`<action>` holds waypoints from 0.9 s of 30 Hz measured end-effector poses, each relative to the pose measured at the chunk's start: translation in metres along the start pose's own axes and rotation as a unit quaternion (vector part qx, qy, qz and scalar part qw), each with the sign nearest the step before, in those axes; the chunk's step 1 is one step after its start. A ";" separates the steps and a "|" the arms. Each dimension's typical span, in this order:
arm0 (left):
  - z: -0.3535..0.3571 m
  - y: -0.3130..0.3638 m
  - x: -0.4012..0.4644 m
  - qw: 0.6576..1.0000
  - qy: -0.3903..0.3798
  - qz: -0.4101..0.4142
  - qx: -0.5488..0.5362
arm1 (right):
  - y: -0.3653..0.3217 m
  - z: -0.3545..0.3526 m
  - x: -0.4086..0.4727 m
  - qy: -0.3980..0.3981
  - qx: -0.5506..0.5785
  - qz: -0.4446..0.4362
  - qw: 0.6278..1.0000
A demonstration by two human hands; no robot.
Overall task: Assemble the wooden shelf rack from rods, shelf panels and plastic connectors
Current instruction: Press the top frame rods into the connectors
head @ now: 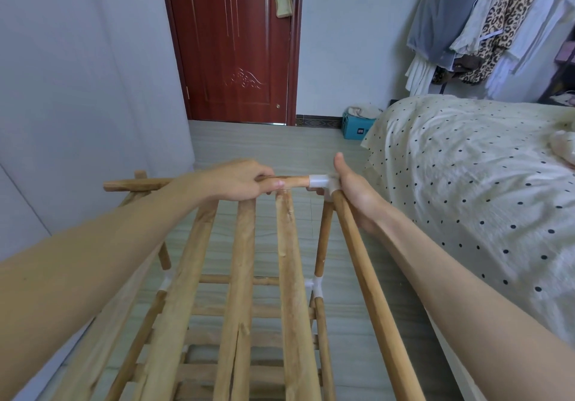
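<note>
Red-brown door, pale walls, polka-dot bed, grey floor

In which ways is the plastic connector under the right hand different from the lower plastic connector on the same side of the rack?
The upper connector sits at the top corner, gripped by the right hand; the lower connector sits further down the rack, untouched by either hand. The upper one takes the horizontal rod held by the left hand; the lower one joins upright rods. Both are whitish translucent plastic.
</note>
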State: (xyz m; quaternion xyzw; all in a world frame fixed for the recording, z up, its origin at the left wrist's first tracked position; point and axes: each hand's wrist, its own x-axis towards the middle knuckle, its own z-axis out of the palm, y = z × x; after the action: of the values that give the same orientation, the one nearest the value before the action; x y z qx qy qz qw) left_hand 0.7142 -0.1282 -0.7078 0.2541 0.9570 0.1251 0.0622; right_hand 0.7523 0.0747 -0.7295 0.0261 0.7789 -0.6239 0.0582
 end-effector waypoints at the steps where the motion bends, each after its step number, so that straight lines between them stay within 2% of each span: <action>1: 0.002 0.001 0.001 1.000 0.009 -0.001 0.025 | -0.002 0.002 0.007 0.008 0.021 0.001 1.000; 3: 0.004 0.000 0.001 0.998 0.025 0.001 0.051 | -0.007 0.006 0.022 0.012 0.073 -0.005 0.997; 6: 0.006 -0.001 -0.001 0.997 0.042 -0.001 0.067 | -0.014 0.008 0.041 -0.026 0.156 -0.012 0.987; 11: 0.013 0.002 0.008 0.994 0.070 0.004 0.080 | -0.009 0.012 0.056 -0.063 0.140 -0.013 0.988; 16: 0.015 0.003 0.020 0.992 0.091 0.017 0.089 | -0.009 0.010 0.063 -0.054 0.143 -0.011 0.988; 20: 0.018 0.000 0.020 0.987 0.116 0.022 0.110 | -0.011 0.013 0.067 -0.043 0.095 -0.012 0.994; 22: 0.018 0.002 0.019 0.987 0.111 0.019 0.119 | -0.012 0.014 0.065 -0.024 0.067 -0.009 0.997; 27: 0.013 0.014 0.010 0.990 0.073 -0.008 0.117 | -0.015 0.016 0.045 0.096 0.041 0.016 0.994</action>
State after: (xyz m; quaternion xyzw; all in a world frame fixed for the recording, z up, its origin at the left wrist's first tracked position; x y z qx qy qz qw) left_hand 0.7142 -0.1083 -0.7169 0.2419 0.9691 0.0302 -0.0372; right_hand 0.7068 0.0547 -0.7239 0.1006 0.7541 -0.6489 -0.0079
